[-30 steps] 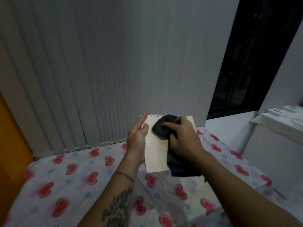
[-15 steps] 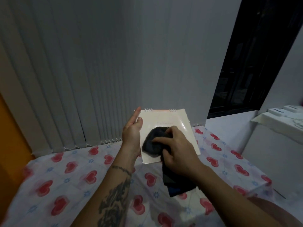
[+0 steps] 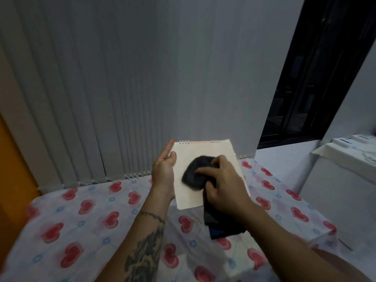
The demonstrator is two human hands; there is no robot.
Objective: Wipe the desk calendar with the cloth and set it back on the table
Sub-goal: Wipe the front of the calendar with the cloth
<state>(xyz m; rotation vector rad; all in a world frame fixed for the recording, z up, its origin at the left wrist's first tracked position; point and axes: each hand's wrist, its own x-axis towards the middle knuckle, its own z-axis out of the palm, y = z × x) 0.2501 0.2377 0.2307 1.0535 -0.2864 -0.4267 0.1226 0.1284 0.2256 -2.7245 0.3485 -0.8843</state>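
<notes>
The desk calendar (image 3: 195, 151) is a cream spiral-bound pad held up above the table, its plain face toward me. My left hand (image 3: 163, 174) grips its left edge, thumb on the front. My right hand (image 3: 223, 186) presses a bunched dark cloth (image 3: 194, 176) against the middle of the calendar's face. The cloth's loose end hangs down below my right hand. The calendar's lower right part is hidden behind my right hand.
Below lies a table (image 3: 85, 224) covered with a white cloth printed with red hearts. Grey vertical blinds (image 3: 101, 88) hang behind it. A dark window (image 3: 317, 78) is at the right, and a white ledge (image 3: 345, 155) with small items stands at far right.
The calendar has turned from narrow and upright to showing its wide face. My right hand with the cloth moved from the top of the calendar down to its middle.
</notes>
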